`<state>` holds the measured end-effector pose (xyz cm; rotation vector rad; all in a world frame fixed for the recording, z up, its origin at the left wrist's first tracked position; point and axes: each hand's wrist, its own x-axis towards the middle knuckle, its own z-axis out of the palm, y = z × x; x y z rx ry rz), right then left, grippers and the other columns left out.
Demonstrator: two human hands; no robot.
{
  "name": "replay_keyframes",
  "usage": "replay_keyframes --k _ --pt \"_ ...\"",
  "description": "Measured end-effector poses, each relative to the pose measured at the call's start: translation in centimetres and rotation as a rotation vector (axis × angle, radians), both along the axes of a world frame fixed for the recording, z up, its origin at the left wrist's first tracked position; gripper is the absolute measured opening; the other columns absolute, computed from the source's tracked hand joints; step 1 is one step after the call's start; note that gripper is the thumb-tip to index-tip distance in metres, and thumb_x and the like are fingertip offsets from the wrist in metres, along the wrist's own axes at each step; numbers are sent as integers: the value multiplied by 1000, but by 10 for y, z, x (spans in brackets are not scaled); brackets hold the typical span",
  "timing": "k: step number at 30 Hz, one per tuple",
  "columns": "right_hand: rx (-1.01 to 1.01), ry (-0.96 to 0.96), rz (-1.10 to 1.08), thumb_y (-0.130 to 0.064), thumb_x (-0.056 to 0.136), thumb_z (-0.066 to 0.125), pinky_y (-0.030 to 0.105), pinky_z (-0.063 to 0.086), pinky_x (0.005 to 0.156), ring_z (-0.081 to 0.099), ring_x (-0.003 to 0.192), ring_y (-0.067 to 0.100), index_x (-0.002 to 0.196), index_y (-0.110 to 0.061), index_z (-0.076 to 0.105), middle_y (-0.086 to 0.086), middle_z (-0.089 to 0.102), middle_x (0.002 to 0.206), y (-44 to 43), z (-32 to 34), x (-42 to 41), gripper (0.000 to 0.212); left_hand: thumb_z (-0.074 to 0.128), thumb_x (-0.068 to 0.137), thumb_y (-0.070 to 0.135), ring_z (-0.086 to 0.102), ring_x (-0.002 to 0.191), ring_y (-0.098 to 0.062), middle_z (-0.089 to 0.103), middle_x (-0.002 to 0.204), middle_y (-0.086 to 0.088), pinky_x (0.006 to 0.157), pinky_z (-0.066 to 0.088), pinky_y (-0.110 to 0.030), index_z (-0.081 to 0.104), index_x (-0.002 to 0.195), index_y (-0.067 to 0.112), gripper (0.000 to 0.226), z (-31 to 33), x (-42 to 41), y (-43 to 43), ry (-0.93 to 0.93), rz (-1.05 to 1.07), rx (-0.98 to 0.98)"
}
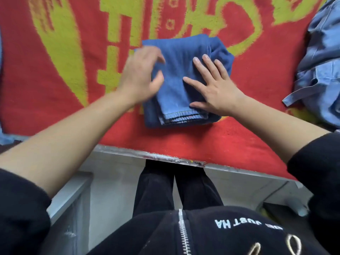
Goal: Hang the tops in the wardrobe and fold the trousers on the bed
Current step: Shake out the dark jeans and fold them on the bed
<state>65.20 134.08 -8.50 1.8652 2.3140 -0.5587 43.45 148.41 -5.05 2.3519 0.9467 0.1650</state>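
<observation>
Red blanket (202,140) with yellow pattern lies under the jeans (176,83), which are folded into a compact stack. Pale denim top (320,70) lies crumpled well right of the jeans. Right hand (215,89) rests flat on the jeans, fingers spread. Left hand (139,78), blurred, hovers over their left edge, fingers loosely curled; contact cannot be told.

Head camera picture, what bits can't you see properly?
Left hand: motion-blurred in the head view; contact with the folded trousers unclear.
Light-blue garment: cut off by the right edge; its type unclear.
Trousers' right part: hidden under the right hand.
Wardrobe: outside the frame.
</observation>
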Motion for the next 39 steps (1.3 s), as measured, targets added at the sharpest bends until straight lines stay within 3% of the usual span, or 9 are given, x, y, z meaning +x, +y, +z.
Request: replay_keyframes --k 3,6,11,18,22,26,30,34,39 --pt "-84 27 -74 -59 73 74 57 11 118 11 150 41 146 -24 42 20 17 162 16 12 -5 87 70 78 38 35 139 -31 38 149 -13 112 31 -46 34 145 11 81 -3 30 53 389 73 -194" --pt "-145 96 -167 -58 66 79 50 20 113 25 143 36 147 -22 39 13 35 151 35 31 1 98 82 70 47 40 136 -34 39 150 -16 111 36 -43 27 149 8 104 -2 56 81 669 -7 -378" --pt "-167 100 -304 -51 60 84 48 22 112 31 138 34 155 -21 22 16 37 146 94 54 13 118 87 61 47 61 94 -38 65 104 -22 79 52 -43 65 102 3 64 -2 71 60 767 -141 -220" --pt "-697 -66 -222 -70 25 87 50 44 106 46 135 32 154 -29 19 5 41 153 128 72 -7 152 80 62 42 53 99 -42 57 104 -20 69 38 -42 50 102 13 57 16 34 7 585 -210 -33" --pt "-718 -171 -175 -63 31 91 43 55 88 61 108 37 134 -16 50 15 61 125 100 76 -32 121 84 61 35 46 110 -41 51 116 -18 83 46 -47 47 123 18 74 12 18 -29 640 -64 -224" --pt "-706 -231 -251 -35 62 90 39 49 79 57 113 35 136 -19 49 18 47 128 64 89 -48 86 76 75 24 31 129 -35 37 137 -13 94 44 -42 44 141 28 74 15 17 -63 667 11 -189" --pt "-500 -202 -265 -20 78 65 34 43 67 63 103 31 121 -25 58 6 63 111 42 120 -54 44 64 78 12 49 123 -31 58 129 -8 92 44 -39 51 135 24 60 42 7 -74 617 -3 -143" --pt "-328 -219 -293 -20 75 62 32 37 60 67 90 31 113 -24 56 3 66 98 17 165 -62 38 66 73 12 63 102 -30 69 105 -5 81 47 -36 57 128 24 56 92 -6 -77 527 -20 -11" --pt "-154 -207 -404 -29 81 65 33 37 61 68 91 31 141 -27 42 6 62 111 11 222 -75 64 86 48 19 67 79 -29 68 81 -4 65 52 -37 68 105 17 60 145 -19 -58 328 10 180"
